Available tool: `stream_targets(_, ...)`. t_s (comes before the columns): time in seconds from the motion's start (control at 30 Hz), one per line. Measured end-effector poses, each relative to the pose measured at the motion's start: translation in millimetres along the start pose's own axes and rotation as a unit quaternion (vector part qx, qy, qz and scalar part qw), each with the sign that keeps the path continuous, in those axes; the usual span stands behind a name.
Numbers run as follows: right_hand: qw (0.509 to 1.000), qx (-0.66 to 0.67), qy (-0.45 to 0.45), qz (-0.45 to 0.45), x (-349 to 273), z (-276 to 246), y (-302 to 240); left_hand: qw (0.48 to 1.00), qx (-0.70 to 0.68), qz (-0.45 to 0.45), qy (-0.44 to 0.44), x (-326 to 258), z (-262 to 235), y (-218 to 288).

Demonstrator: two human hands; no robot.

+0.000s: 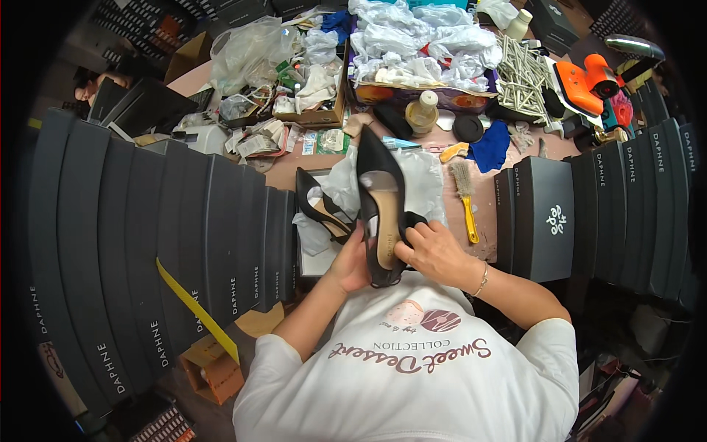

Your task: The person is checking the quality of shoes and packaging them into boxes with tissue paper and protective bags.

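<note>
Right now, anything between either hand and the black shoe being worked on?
Nothing visible. The left hand grips the black high-heeled shoe at its heel end, and the right hand touches its side, pressing a small dark pad there. Both are in direct contact.

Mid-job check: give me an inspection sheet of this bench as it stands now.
Surface: pinkish table, mostly covered.
Job's things: black heeled shoe held sole-up; second black shoe lies in an open box on white tissue paper.
Clutter: yellow-handled brush, blue cloth, plastic bottle, orange tool.
Hands: left hand grips the shoe's heel end; right hand presses a black pad against its side.
Cables: nothing seen.
Surroundings: rows of black shoe boxes on both sides.
</note>
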State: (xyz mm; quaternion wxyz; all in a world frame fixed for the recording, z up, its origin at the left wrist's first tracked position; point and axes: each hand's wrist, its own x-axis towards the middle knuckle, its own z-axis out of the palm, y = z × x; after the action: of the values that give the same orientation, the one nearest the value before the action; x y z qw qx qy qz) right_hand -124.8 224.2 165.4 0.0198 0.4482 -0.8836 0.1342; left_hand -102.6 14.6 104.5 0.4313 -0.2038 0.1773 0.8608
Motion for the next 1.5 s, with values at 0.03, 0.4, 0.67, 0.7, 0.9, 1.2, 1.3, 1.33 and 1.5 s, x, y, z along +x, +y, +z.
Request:
stream_targets(0.03, 1.000, -0.020, 0.005, -0.014, 1.4, -4.9, 0.1, 0.999, 0.001, 0.023, -0.030, 8.8, 0.5, -0.5)
stream_targets(0.4, 0.789, 0.443, 0.135, 0.404, -37.5, 18.2, 54.2, 0.939, 0.184, 0.283, 0.058, 49.7, -7.8, 7.2)
stream_targets(0.67, 0.580, 0.689, 0.217, 0.377, -7.0, 41.6, 21.4, 0.945, 0.194, 0.260, 0.033, 41.5, 9.7, -5.8)
stream_targets(0.7, 0.630, 0.642, 0.239, 0.366, -6.2, 40.8, 16.2, 0.941, 0.185, 0.274, 0.071, 39.6, 19.4, -9.1)
stream_targets(0.9, 0.828, 0.504, 0.156, 0.187, 8.0, 16.8, 7.2, 0.955, 0.177, 0.130, -0.198, 14.5, 5.5, -17.4)
stream_targets(1.2, 0.804, 0.400, 0.149, 0.415, -55.2, 32.4, 24.8, 0.978, -0.135, 0.146, 0.067, 46.4, -50.0, -26.5)
stream_targets(1.3, 0.768, 0.437, 0.063, 0.465, -103.6, 50.0, -9.7, 0.945, -0.126, 0.215, 0.211, 52.2, -58.0, -23.3)
stream_targets(1.33, 0.780, 0.450, 0.074, 0.428, -118.1, 66.0, -22.3, 0.951, -0.113, 0.241, 0.159, 51.5, -63.6, -22.6)
stream_targets(1.5, 0.832, 0.369, 0.211, 0.357, -82.3, 35.5, -23.5, 0.952, -0.048, 0.304, 0.006, 56.8, -95.4, -26.6)
